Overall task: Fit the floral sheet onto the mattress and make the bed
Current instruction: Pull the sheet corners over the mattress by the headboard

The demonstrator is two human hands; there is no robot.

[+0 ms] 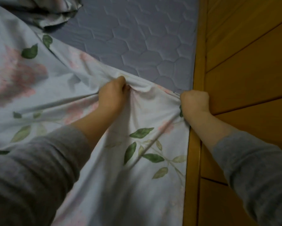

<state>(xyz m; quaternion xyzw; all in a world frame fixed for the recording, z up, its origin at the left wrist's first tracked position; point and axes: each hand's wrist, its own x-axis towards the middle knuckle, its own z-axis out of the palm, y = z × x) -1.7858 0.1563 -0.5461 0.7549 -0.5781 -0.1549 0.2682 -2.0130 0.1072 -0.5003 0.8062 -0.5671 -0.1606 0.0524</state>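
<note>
Both fists clamp the sheet (146, 144) hem: left hand (112, 97) mid-mattress (137, 38), right hand (194, 101) at its right edge. Fabric appears light, limp, stretchy; grip the hem.

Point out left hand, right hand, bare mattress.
left hand (112, 95): head view, back of the fist gripping the sheet.
right hand (194, 101): head view, back of the fist at the sheet's edge.
mattress (137, 38): head view, uncovered quilted top.
</note>
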